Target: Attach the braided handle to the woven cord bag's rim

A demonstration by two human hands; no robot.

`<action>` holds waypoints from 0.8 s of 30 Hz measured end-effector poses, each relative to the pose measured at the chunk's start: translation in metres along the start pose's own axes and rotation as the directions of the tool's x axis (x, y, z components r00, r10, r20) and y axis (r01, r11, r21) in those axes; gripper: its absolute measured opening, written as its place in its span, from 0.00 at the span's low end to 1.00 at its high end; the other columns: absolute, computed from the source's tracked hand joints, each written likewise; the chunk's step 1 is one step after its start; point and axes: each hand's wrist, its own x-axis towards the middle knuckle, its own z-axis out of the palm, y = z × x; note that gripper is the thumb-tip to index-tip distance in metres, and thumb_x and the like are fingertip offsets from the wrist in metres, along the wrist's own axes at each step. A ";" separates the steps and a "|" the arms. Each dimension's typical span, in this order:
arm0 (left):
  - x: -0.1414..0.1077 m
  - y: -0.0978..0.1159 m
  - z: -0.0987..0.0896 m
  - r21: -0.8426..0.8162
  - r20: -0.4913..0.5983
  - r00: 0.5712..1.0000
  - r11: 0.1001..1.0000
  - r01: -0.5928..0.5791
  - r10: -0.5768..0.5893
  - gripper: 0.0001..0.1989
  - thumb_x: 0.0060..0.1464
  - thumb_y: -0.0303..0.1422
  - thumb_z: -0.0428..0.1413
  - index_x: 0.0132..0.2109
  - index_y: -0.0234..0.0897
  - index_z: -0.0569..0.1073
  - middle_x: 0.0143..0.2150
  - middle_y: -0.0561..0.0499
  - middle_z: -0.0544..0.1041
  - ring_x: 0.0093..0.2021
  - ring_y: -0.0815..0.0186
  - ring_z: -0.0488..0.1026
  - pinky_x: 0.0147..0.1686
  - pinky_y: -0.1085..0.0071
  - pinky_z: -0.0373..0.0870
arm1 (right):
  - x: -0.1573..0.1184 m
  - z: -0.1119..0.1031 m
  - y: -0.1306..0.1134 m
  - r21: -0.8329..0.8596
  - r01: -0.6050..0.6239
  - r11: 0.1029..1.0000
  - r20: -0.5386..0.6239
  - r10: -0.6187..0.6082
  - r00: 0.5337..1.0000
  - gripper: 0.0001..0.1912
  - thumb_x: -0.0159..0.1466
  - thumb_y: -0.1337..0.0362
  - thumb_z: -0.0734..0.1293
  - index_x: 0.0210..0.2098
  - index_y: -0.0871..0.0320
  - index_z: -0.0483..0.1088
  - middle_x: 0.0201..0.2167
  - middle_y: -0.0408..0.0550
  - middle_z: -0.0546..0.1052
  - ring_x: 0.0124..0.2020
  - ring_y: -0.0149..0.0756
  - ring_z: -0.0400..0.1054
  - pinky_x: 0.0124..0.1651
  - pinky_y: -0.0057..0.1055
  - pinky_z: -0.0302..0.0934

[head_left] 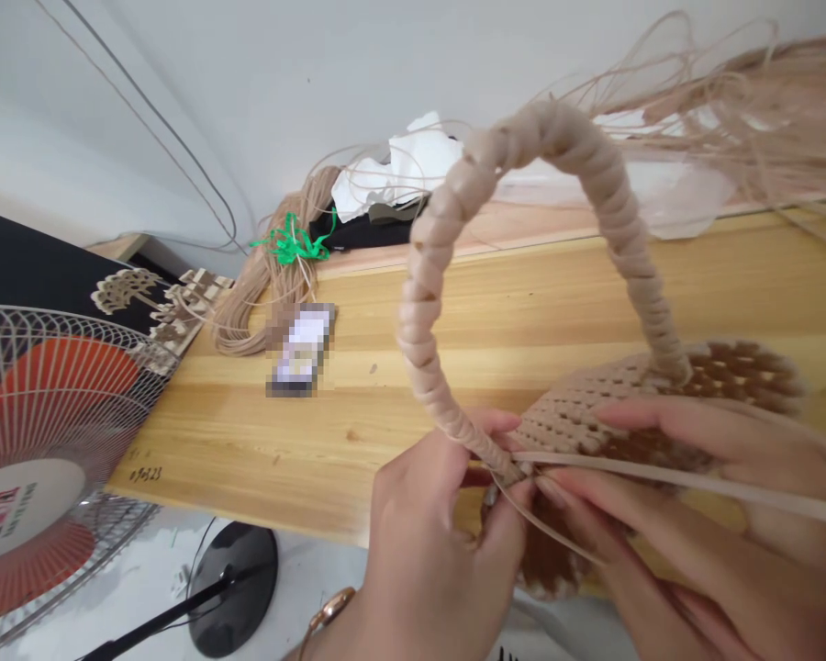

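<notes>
A woven basket [571, 404] of pale flat strips, brown in its openings, sits low on the right. Its arched handle [423, 312] is wrapped in the same strip material and stands up over the table. My left hand [419, 523] is closed round the foot of the handle, thumb and fingers pressed at the joint. A long pale weaving strip [661, 471] runs from that joint to the right, across my right hand [702, 514]. The right fingertips are pinched together at the joint, on a strip there; the exact grip is partly hidden. A thinner strand [557, 532] curves below.
A fan [27, 496] with orange blades stands at the left. On the wooden table [248, 450] lie a blurred-out phone [303, 349], a strip coil [244, 321] tied with green ribbon, white paper [399, 165] and loose strips [785, 101]. A black round base [234, 588] is below.
</notes>
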 end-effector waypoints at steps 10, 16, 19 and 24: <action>-0.001 -0.002 -0.001 0.024 0.079 0.995 0.998 -0.065 0.063 0.20 0.43 0.18 0.56 0.43 0.42 0.71 0.34 0.59 0.79 0.30 0.74 0.76 0.35 0.81 0.75 | -0.001 -0.005 0.019 -0.013 0.156 0.988 0.053 -0.155 0.987 0.07 0.59 0.57 0.65 0.36 0.35 0.71 0.43 0.45 0.71 0.38 0.49 0.68 0.34 0.46 0.60; -0.003 -0.003 0.002 -0.012 0.074 0.997 1.000 -0.001 0.002 0.19 0.44 0.20 0.57 0.43 0.45 0.70 0.34 0.63 0.78 0.30 0.78 0.75 0.32 0.87 0.72 | -0.003 -0.002 0.017 0.010 0.105 0.994 0.083 -0.105 0.991 0.06 0.59 0.57 0.64 0.35 0.38 0.71 0.46 0.45 0.70 0.41 0.52 0.67 0.37 0.49 0.61; -0.003 -0.004 0.003 -0.032 0.080 0.997 0.999 0.012 -0.010 0.21 0.43 0.19 0.57 0.43 0.46 0.70 0.34 0.64 0.78 0.30 0.79 0.75 0.33 0.89 0.71 | -0.008 -0.002 0.019 0.031 0.079 0.996 0.082 -0.081 0.993 0.08 0.58 0.60 0.65 0.37 0.40 0.72 0.48 0.43 0.72 0.40 0.49 0.69 0.35 0.46 0.63; 0.001 0.000 0.002 -0.035 0.068 0.997 0.999 0.032 -0.029 0.19 0.43 0.18 0.57 0.42 0.42 0.72 0.34 0.61 0.79 0.29 0.77 0.75 0.32 0.88 0.73 | -0.008 -0.005 0.026 -0.017 0.252 0.967 0.065 -0.251 0.966 0.11 0.55 0.64 0.68 0.38 0.48 0.73 0.47 0.45 0.74 0.41 0.49 0.70 0.43 0.47 0.63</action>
